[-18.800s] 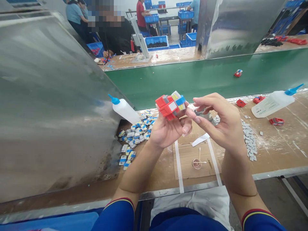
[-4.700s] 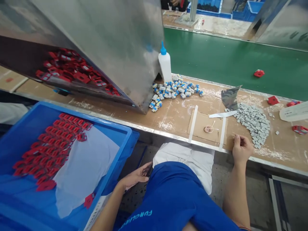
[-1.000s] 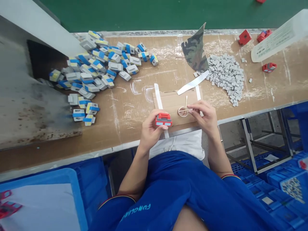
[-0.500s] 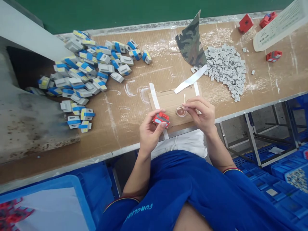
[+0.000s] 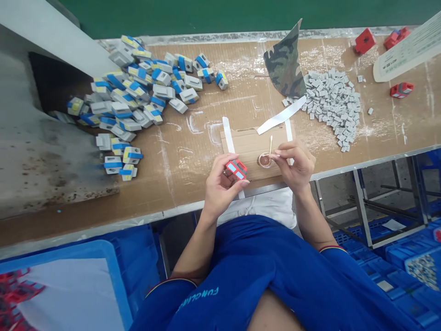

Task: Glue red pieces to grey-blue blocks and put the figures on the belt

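Observation:
My left hand [image 5: 222,184] is closed around a small red plastic toy vehicle piece [image 5: 236,169] with pale blue-white panels and grey trim. Thumb and fingers of my right hand [image 5: 296,165] pinch a thin pale stick, mostly hidden by the fingertips, at the rim of a small round clear dish [image 5: 264,160]. A cotton swab [image 5: 270,144] lies against the dish's far side, just beyond those fingertips. Beneath both is a cardboard piece [image 5: 253,138], taped down with white strips.
Grey, blue and yellow blocks [image 5: 138,92] are heaped at the left. Small grey tiles [image 5: 332,101] lie in a pile to the right, beside a camouflage-patterned sheet [image 5: 285,64]. Further right are a white bottle [image 5: 406,50] and a red piece [image 5: 402,90]. A blue bin [image 5: 113,262] stands below left.
The red piece has turned in my left hand, so its pale panels now face up more. My right fingertips have drawn slightly rightward from the dish. The whole view has shifted a little.

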Tool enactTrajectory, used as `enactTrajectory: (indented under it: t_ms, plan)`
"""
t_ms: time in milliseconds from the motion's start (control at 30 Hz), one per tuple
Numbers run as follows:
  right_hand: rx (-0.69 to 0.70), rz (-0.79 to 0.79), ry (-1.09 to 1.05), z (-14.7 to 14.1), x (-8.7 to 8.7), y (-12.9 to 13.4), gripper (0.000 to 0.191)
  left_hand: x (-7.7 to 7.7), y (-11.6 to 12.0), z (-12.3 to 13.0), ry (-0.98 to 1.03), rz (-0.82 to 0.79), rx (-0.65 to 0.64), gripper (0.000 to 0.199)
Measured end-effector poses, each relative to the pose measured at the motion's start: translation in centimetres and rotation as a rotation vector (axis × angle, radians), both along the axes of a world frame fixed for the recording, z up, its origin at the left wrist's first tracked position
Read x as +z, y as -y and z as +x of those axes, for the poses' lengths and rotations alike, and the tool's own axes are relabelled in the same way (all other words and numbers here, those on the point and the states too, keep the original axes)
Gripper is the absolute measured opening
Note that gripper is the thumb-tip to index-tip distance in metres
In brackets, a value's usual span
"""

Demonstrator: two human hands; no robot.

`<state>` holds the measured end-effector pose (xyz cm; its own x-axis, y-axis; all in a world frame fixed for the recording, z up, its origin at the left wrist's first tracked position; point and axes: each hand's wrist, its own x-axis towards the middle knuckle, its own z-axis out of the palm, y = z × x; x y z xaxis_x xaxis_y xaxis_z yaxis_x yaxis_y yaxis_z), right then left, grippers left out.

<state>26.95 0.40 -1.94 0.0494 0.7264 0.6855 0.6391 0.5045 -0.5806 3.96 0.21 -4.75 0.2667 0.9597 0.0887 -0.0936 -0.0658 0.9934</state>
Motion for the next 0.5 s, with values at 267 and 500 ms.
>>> enactTrajectory:
  t_ms: [267, 500]
  plan:
    - [-0.071, -0.149, -0.228, -0.4, -0.2, 0.5, 0.02, -0.6, 0.3, -0.1, 0.016, -0.024, -0.029, 0.069]
    - [-0.215, -0.342, -0.632, 0.0, -0.7, 1.8, 0.029, 0.1, 0.7, 0.2, 0.103, -0.11, -0.064, 0.066]
